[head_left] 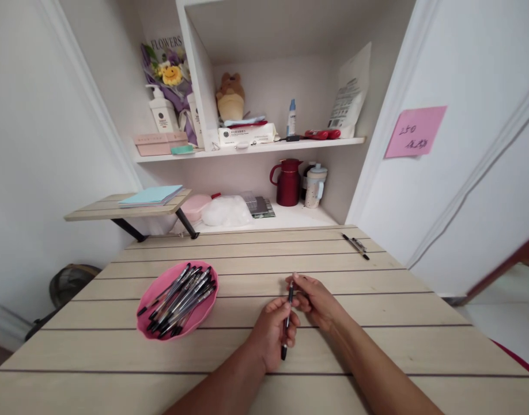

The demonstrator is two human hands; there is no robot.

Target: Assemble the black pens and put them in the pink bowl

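My left hand (pixel 273 331) is closed around the barrel of a black pen (pixel 286 323), which stands nearly upright over the wooden table (pixel 377 346). My right hand (pixel 316 300) pinches the upper end of the same pen with its fingertips. A pink bowl (pixel 161 285) holding several black pens (pixel 180 300) sits on the table to the left of my hands.
Two more pens (pixel 355 246) lie at the table's far right. A small raised shelf (pixel 117 208) with a blue notebook (pixel 150 196) stands at the back left. Behind are wall shelves with a red jug (pixel 287 183), bottles and a plush toy. A pink note (pixel 415 131) hangs on the right wall.
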